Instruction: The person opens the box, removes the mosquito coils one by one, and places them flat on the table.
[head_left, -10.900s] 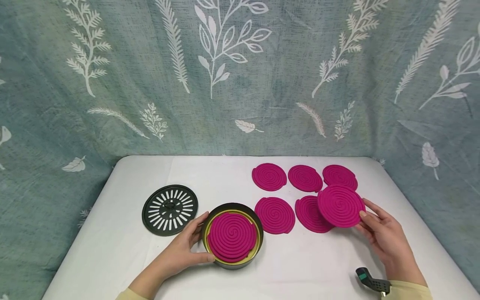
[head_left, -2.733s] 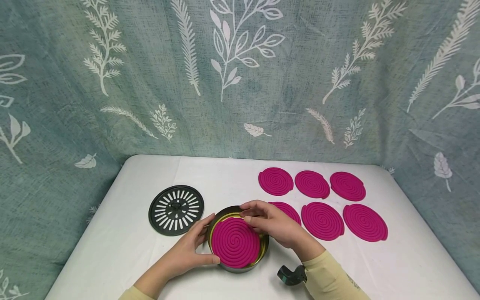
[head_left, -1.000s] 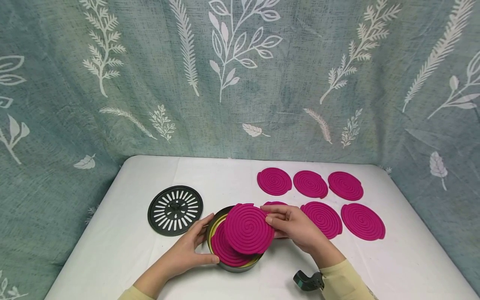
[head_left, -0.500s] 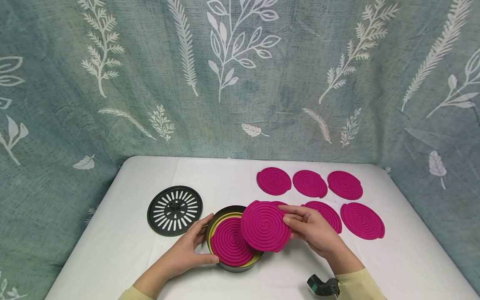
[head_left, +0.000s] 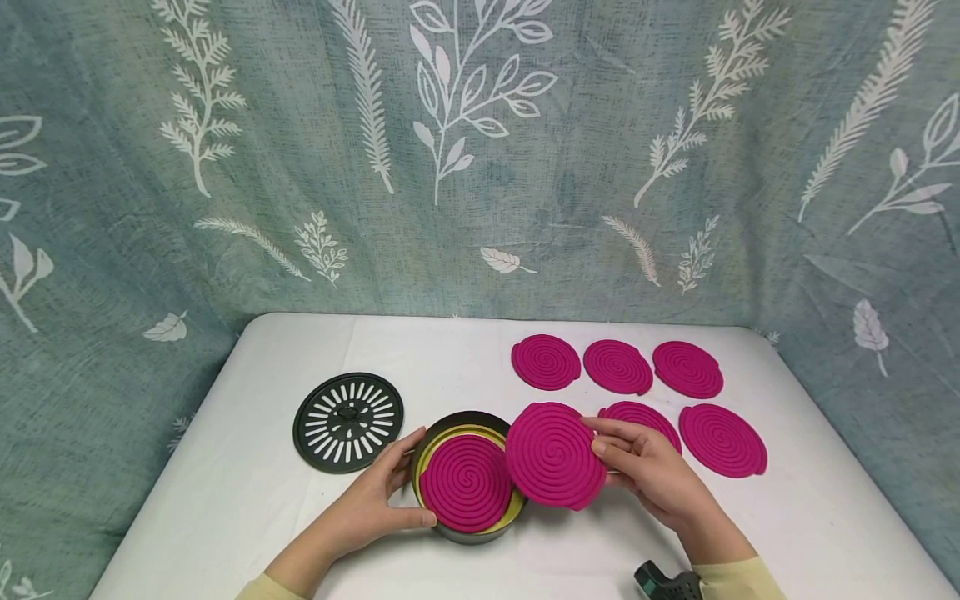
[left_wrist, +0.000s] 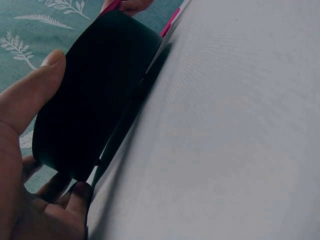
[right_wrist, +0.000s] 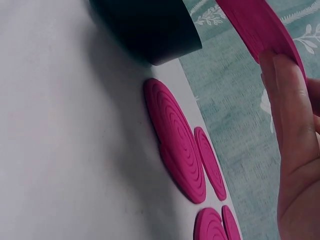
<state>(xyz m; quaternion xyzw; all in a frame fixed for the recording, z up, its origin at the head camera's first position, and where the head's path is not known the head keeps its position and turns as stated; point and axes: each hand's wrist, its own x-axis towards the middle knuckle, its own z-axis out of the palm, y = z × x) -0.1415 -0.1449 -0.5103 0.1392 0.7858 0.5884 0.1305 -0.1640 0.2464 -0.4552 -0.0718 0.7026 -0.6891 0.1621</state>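
A round tin, dark outside and yellow inside, stands on the table with a magenta mosquito coil lying in it. My left hand grips the tin's left side, thumb at the front and fingers behind. Just right of the tin, my right hand pinches another magenta coil by its right edge, face tilted up. This coil is raised off the table, as the right wrist view shows. It covers a table coil in the head view; that coil lies flat in the right wrist view.
Behind lies a row of magenta coils: one at left, one in the middle, one at right. Two more, a partly covered coil and a right coil, lie nearer. A black slotted lid lies left of the tin.
Earlier the right hand held a coil over the right-hand row, which then lay on the table. It reached into the tin, lifted out another coil and moved right. The left hand stayed.
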